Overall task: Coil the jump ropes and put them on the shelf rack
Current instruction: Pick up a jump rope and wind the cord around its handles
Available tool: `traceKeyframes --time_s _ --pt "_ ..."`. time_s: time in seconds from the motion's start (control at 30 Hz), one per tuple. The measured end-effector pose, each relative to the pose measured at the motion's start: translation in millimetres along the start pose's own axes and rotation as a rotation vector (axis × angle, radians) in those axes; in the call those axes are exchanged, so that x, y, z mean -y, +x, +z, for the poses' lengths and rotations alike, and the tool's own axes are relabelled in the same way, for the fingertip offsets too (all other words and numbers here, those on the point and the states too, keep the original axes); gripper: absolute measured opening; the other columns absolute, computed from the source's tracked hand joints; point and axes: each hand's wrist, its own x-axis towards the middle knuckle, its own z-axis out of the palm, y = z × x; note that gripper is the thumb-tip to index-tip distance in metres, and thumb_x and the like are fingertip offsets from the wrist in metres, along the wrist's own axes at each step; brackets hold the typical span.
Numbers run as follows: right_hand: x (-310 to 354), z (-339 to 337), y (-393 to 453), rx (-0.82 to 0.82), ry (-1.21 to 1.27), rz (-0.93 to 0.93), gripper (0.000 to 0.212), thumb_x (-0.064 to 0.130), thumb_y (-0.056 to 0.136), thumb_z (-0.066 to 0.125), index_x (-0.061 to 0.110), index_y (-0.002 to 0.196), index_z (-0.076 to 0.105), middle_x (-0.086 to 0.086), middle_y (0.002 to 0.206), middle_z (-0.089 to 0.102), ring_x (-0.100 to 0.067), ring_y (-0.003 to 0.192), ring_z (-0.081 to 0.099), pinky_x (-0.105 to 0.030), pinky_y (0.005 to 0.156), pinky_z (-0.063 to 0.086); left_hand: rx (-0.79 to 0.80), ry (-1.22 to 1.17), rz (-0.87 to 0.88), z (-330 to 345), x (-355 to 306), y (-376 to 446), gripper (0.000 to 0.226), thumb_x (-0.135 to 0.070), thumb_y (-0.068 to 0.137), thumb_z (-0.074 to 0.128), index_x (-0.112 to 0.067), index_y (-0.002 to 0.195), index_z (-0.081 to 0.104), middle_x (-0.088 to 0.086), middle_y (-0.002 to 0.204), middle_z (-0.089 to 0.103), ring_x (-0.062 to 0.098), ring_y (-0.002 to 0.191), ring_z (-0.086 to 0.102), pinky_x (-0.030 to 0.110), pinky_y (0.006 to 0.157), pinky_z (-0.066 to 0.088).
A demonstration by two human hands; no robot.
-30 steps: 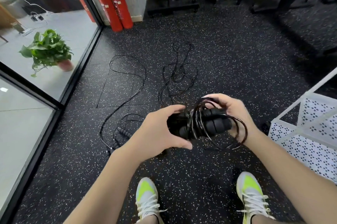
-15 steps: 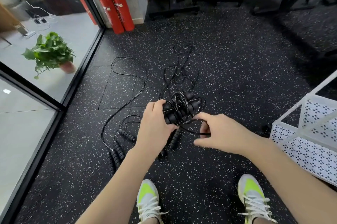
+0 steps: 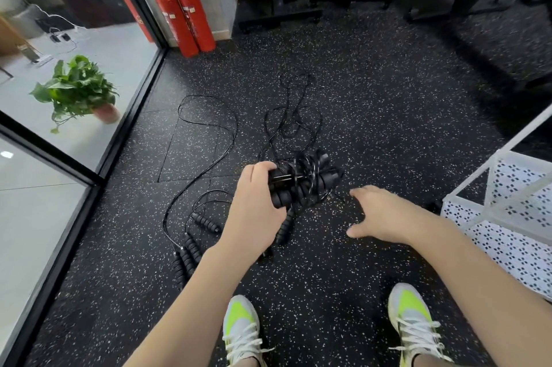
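Above the speckled floor [image 3: 373, 103], left hand [image 3: 254, 205] grips coiled rope bundle [image 3: 301, 181] by its handles; right hand [image 3: 379, 214] relaxed, empty, just beside. Light, springy cord likely unwinds, so hold across the wraps. More ropes [image 3: 203, 163] on floor; rack [image 3: 507, 217] right.

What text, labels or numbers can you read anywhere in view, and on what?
Nothing can be read.
Fire extinguishers: pale label patches, too blurred to read.
Coiled jump rope, shelf rack, shoes: no lettering visible.
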Motion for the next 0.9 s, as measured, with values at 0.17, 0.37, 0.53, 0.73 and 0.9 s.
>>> traceKeyframes --time_s 0.17,0.37,0.53,0.73,0.9 --pt "2.4 -0.7 1.6 -0.302 0.112 0.003 0.108 0.042 0.082 0.079 0.021 0.158 0.006 -0.007 0.158 0.027 -0.029 0.139 0.037 -0.046 0.106 0.044 0.071 0.185 0.084 5.1 -0.1 -3.9 0.064 -0.003 0.08 0.068 -0.031 0.133 0.048 -0.014 0.13 0.046 0.014 0.118 0.046 0.031 0.086 0.046" --pt "11.9 1.6 -5.1 -0.528 0.083 -0.46 0.104 0.042 0.077 0.083 0.048 0.155 0.014 0.007 0.163 0.008 -0.019 0.151 0.008 -0.052 0.119 0.025 0.07 0.317 0.085 6.0 -3.9 -3.9 0.06 -0.015 0.086 0.067 -0.036 0.138 0.047 -0.019 0.136 0.05 0.011 0.122 0.046 0.029 0.082 0.04" --pt "17.4 8.8 -0.6 -0.564 0.063 -0.548 0.058 0.04 0.089 0.072 0.04 0.141 0.045 0.022 0.139 0.047 -0.007 0.123 0.044 -0.033 0.099 0.047 0.065 0.365 0.106 6.9 -1.7 -3.9 0.058 -0.014 0.085 0.066 -0.037 0.136 0.05 -0.019 0.135 0.053 0.013 0.119 0.05 0.031 0.082 0.044" --pt "16.3 6.5 -2.6 -0.51 -0.037 -0.386 0.055 0.054 0.091 0.064 0.036 0.138 0.042 0.017 0.11 0.063 -0.012 0.102 0.057 -0.029 0.079 0.047 -0.012 0.245 -0.051 0.5 2.1 -1.4 0.046 -0.022 0.083 0.066 -0.041 0.124 0.055 -0.019 0.121 0.058 0.015 0.111 0.055 0.033 0.079 0.041" --pt "9.2 10.4 1.4 -0.316 -0.096 -0.112 0.068 0.057 0.085 0.069 0.024 0.137 0.039 0.005 0.128 0.057 -0.021 0.106 0.062 -0.036 0.078 0.05 -0.055 0.171 -0.128 -3.9 0.2 0.2 0.056 -0.03 0.08 0.075 -0.038 0.131 0.053 -0.015 0.119 0.061 0.017 0.109 0.058 0.036 0.087 0.049"
